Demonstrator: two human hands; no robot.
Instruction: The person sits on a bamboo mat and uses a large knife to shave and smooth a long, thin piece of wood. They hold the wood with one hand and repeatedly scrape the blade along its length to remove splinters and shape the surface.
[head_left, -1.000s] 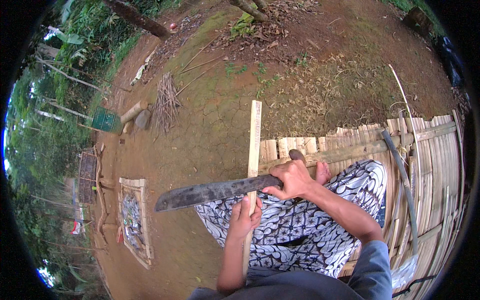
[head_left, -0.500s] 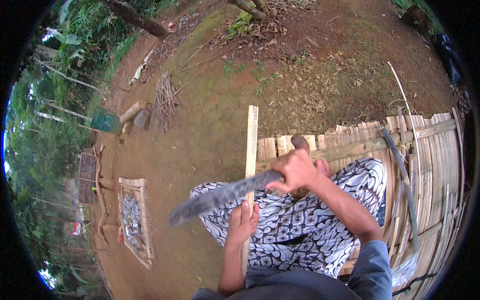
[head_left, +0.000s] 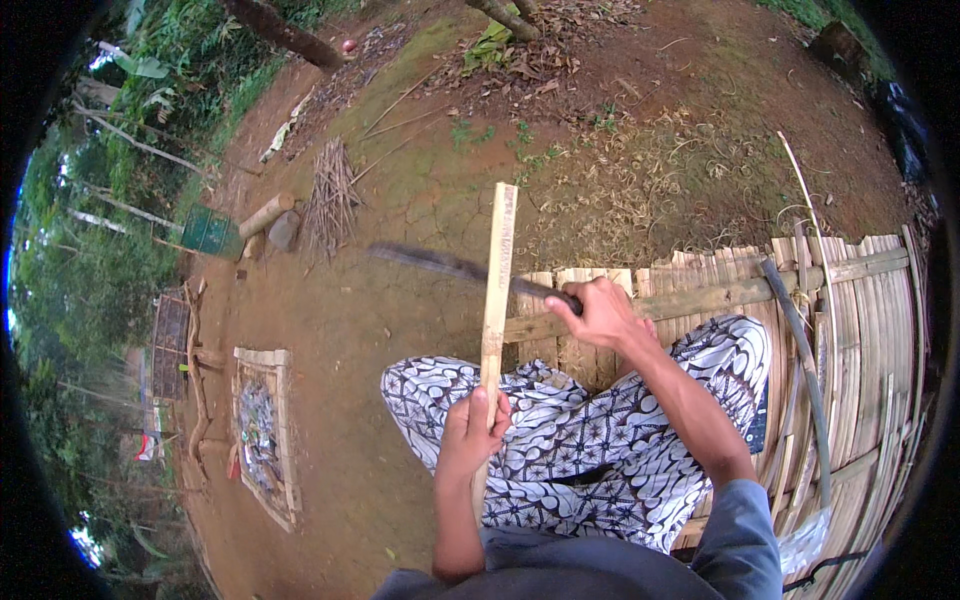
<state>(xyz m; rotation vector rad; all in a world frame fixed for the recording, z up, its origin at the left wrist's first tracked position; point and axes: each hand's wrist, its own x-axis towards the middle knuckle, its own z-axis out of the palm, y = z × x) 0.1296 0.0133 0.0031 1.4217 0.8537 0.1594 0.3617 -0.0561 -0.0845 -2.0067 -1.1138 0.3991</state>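
Note:
My left hand (head_left: 472,430) is closed around the lower part of a pale, straight-sided strip of bamboo or wood (head_left: 497,290), which points away from me, its near end running down beside my body. In my right hand (head_left: 608,322) is the handle of a machete (head_left: 435,262). Its long dark blade reaches left and crosses behind the strip, well above my left hand; whether the edge touches the strip I cannot tell. The blade is somewhat blurred. Both hands are over my lap, covered by black-and-white patterned cloth (head_left: 560,450).
To my right is a platform of split bamboo slats (head_left: 870,320) with a pole (head_left: 700,297) along it. Curly shavings (head_left: 690,180) litter the ground ahead. At left lie a wooden frame (head_left: 284,440) filled with litter, a bundle of sticks (head_left: 332,195) and a green container (head_left: 208,232).
The machete has swung farther away from me, from lying across the front of the strip to behind it. My left hand and the strip have shifted slightly left.

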